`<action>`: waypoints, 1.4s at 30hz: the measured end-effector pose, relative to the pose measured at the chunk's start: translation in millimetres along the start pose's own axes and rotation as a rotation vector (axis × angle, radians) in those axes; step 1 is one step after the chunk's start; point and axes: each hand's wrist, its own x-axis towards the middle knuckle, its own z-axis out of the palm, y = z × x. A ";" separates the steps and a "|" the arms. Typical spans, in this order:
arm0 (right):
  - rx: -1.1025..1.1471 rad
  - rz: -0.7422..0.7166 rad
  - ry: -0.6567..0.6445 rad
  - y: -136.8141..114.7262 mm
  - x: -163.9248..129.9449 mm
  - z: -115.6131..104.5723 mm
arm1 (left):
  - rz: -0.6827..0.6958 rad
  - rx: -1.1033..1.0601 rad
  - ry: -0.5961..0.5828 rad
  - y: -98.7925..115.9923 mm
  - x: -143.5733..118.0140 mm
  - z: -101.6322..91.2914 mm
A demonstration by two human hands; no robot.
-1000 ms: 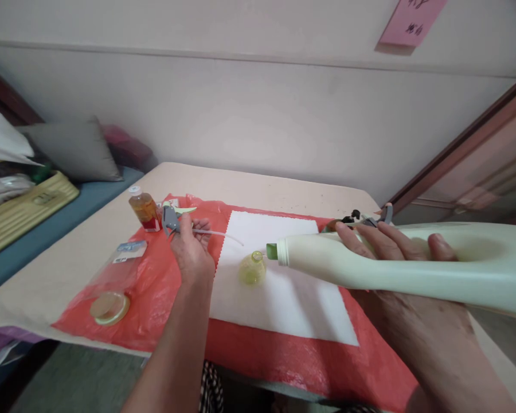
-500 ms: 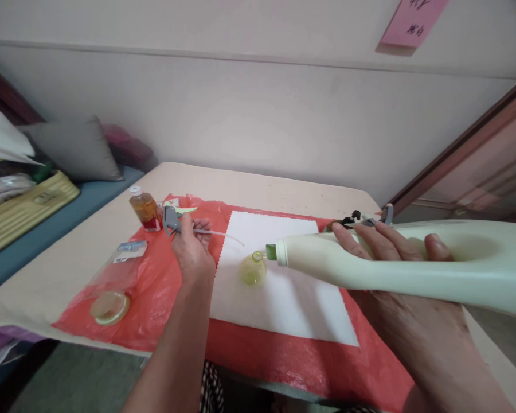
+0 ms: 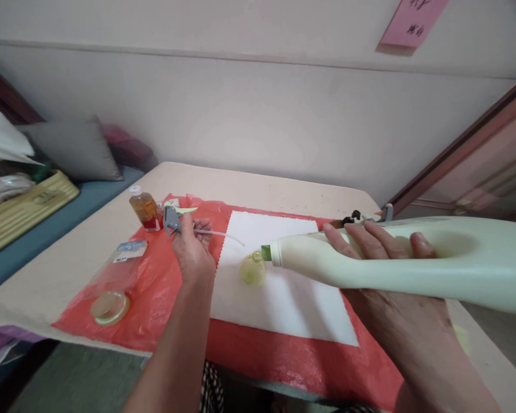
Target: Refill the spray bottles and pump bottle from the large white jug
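A plain pale wall is running behind a beige table [image 3: 258, 186] that is carrying a red plastic sheet [image 3: 163, 298] with a white square cloth [image 3: 279, 298] lying on top of it. The right hand [image 3: 382, 244] is wrapping its fingers closed around the handle of a large pale green plastic jug [image 3: 404, 261], holding it tipped almost flat so that its green spout is hanging just above the mouth of a small round yellow-green glass bottle [image 3: 253, 268], which is standing upright on the left part of the cloth. The left hand [image 3: 192, 252] is resting on the red sheet just left of the cloth, closed around a grey and green spray-trigger head [image 3: 171, 218] whose thin clear tube is trailing to the right over the cloth's edge. A small amber bottle with a white cap [image 3: 144, 209] is standing just behind that hand, and a round yellowish lid [image 3: 109, 306] and a clear plastic bag [image 3: 124, 258] are lying nearer the sheet's left edge. A grey cushion [image 3: 75, 149] is leaning at the far left, and a pink paper note [image 3: 413, 22] is sticking to the wall.
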 end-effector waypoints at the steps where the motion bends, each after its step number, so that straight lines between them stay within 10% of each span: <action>1: 0.007 0.001 0.004 0.1 0.0 0.5 | -0.002 -0.002 0.002 0.0 -0.5 0.1; 42: 0.085 0.034 0.050 -0.9 1.3 6.3 | -0.010 -0.009 0.006 1.6 -4.5 2.3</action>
